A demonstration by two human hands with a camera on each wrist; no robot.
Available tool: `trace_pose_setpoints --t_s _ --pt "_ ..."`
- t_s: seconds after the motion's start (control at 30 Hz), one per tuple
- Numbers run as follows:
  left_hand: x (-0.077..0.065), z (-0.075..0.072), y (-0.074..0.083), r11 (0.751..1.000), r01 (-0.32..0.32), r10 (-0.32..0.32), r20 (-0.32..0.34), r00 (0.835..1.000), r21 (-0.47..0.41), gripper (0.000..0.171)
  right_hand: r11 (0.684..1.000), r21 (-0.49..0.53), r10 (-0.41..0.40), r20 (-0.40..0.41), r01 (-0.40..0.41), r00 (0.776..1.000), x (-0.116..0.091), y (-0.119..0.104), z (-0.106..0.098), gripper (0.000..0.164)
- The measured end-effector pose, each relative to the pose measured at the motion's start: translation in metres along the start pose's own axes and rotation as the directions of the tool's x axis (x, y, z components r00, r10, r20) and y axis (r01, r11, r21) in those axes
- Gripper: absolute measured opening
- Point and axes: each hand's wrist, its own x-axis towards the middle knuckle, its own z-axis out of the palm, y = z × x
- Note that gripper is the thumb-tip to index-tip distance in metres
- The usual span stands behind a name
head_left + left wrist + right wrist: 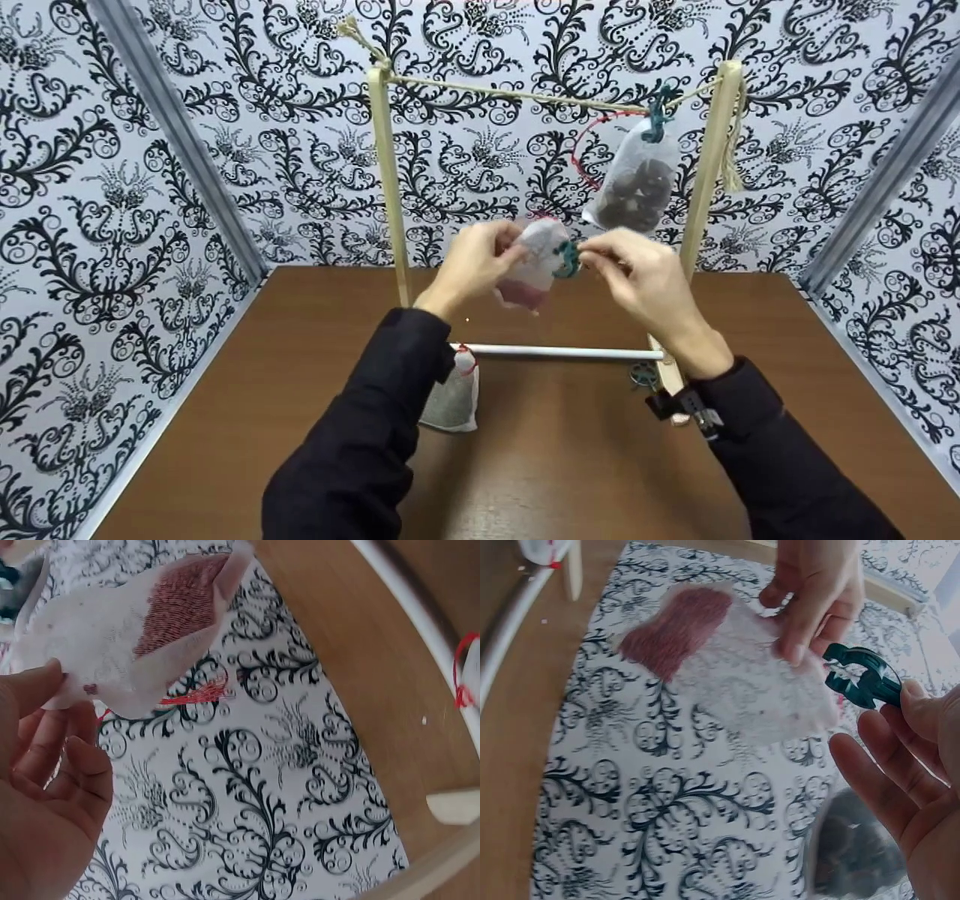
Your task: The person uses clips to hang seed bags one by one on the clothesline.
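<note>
My left hand [476,259] pinches the edge of a white mesh drawstring bag [534,251] between thumb and fingers, up in the air inside the frame. Dark red grains [180,604] are gathered at the bag's far end, and its red cord hangs loose below. A dark green clothespin [864,679] is in my right hand [649,277], pinched at its handles by thumb and finger. Its jaws stand apart, close to the bag's gathered edge and the left fingertips in the right wrist view. The other right fingers extend free of it.
A rope [517,93] spans two wooden posts. From its right end, another clothespin [658,120] holds a mesh bag of dark pieces [637,184]. A white crossbar [555,351] runs low. On the table [540,465] are a third bag [454,401] and a green plastic item [643,374].
</note>
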Motion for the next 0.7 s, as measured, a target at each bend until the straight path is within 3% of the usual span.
trace_pose_setpoints --t_s 0.17,0.33,0.47,0.7 --pt "0.01 -0.008 0.008 1.0 0.008 -0.008 -0.111 0.994 -0.007 0.013 1.0 -0.024 0.007 -0.062 -0.008 0.998 0.027 0.001 -0.002 0.01" --pt "0.016 -0.009 0.018 0.996 0.078 -0.064 -0.256 0.965 0.045 0.011 1.0 -0.029 -0.006 -0.125 0.002 0.992 0.047 0.005 0.004 0.014" --pt "0.019 -0.009 0.024 0.994 0.109 -0.098 -0.317 0.943 0.019 0.009 0.997 -0.075 -0.048 -0.187 0.034 0.981 0.061 0.005 0.004 0.015" --pt "0.025 -0.009 0.029 0.99 0.09 -0.124 -0.37 0.921 -0.107 0.012 0.998 -0.044 -0.061 -0.308 0.05 0.949 0.093 -0.006 -0.002 0.015"
